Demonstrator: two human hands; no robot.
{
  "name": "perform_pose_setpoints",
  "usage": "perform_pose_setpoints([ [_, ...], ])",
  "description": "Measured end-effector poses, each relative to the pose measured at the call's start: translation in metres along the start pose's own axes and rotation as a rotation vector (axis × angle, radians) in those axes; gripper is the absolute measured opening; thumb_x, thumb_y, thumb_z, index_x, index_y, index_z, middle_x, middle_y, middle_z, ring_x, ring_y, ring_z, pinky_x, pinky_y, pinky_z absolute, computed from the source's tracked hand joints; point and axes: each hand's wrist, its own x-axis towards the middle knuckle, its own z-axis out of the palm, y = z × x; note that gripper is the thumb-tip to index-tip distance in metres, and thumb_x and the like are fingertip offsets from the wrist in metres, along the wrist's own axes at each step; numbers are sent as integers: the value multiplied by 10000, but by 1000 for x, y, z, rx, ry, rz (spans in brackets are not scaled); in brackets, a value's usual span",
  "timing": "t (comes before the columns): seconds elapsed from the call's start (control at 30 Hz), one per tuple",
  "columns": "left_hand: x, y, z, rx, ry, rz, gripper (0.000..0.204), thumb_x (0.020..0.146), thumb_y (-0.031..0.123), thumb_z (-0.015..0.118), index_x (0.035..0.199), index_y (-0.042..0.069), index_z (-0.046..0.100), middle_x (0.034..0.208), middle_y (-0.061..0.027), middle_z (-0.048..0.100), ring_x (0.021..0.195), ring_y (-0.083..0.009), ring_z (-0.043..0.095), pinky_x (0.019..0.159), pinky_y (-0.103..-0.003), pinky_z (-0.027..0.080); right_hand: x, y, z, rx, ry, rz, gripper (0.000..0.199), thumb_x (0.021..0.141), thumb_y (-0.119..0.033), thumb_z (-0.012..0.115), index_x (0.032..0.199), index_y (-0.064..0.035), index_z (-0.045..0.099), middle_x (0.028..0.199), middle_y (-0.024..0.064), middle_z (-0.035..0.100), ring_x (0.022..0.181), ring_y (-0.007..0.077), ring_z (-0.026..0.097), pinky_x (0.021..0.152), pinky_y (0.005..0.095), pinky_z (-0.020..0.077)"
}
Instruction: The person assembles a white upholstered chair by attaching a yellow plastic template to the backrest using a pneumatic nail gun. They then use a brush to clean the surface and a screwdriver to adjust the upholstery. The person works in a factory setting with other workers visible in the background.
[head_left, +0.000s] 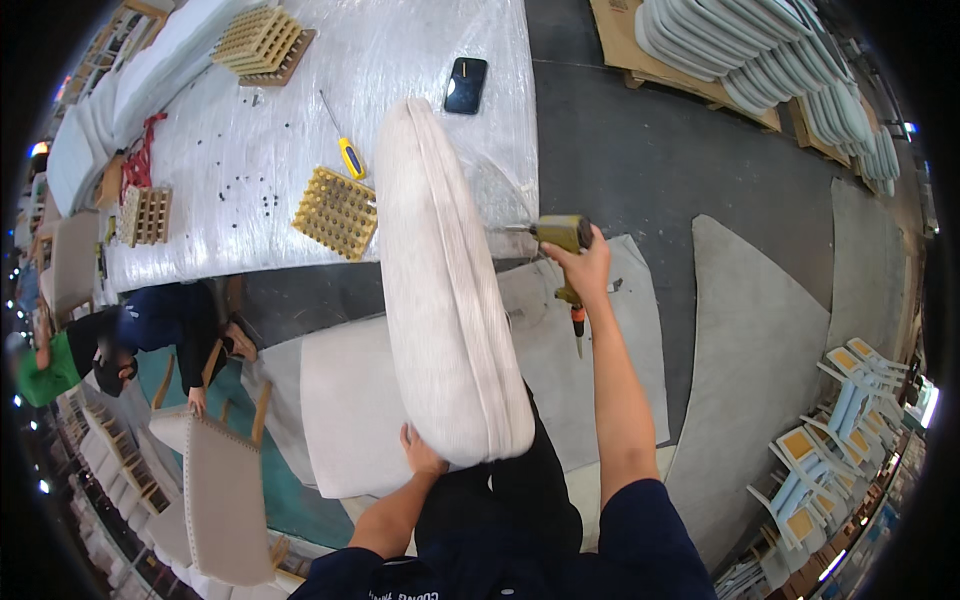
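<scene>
On the edge of the big table (420, 60) wrapped in shiny clear plastic leans a long, pale cushion (445, 290), and its near end rests on your lap. Your left hand (420, 453) is under that near end, pressed against the soft cloth, and it holds the cushion up from below; you cannot see the fingers well because the cushion hides them. Your right hand (585, 265) is closed tight around the handle of a yellow-green power tool (562, 240). The thin metal tip of the tool points left and touches the right side of the cushion, near the table's edge. An orange part hangs down from the bottom of the tool's handle. On the table, just left of the cushion, lies a yellow block full of little holes (337, 211), and a screwdriver with a yellow and blue handle (345, 145) lies close above it. A black phone (466, 84) lies farther up the table, near the top end of the cushion. Another holed block (262, 42) sits at the far left part of the table, and small dark bits are scattered over the plastic. Flat grey cloth pieces (760, 330) lie on the dark floor to your right. At your left, a person in dark clothes (165, 325) bends over a chair (222, 480) with a pale padded back.
</scene>
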Motion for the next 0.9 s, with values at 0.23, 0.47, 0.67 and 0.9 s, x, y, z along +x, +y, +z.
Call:
perform_pose_setpoints([
  [0.23, 10, -8, -18, -114, -28, -103, 588, 901, 210, 525, 1482, 124, 514, 1603, -11, 409, 1554, -302, 219, 1231, -578, 111, 98, -25, 110, -254, -353, -2, 916, 722, -285, 923, 1444, -18, 427, 1228, 265, 679, 1152, 377, 667, 988, 449, 521],
  [0.47, 11, -19, -18, -111, -40, -96, 557, 871, 164, 530, 1426, 121, 535, 1649, 75, 318, 1572, -290, 167, 1235, -570, 118, 163, -70, 141, -429, -709, -199, 802, 810, -245, 826, 1496, -50, 461, 1299, 255, 648, 1219, 396, 619, 1017, 426, 484],
  [0.67, 8, -26, -10, -112, -105, -116, 551, 867, 179, 559, 1418, 149, 548, 1664, 99, 284, 1571, -281, 173, 1235, -567, 125, 160, -131, 151, -561, -707, -375, 686, 852, -267, 782, 1429, -42, 486, 1195, 222, 656, 1104, 358, 630, 931, 414, 491],
  [0.9, 8, -28, -2, -76, -46, -98, 530, 843, 189, 589, 1373, 183, 583, 1666, 108, 286, 1571, -278, 176, 1236, -559, 134, 158, -169, 188, -476, -571, -553, 561, 902, -292, 731, 1351, -33, 516, 1074, 182, 666, 970, 314, 643, 832, 399, 499],
])
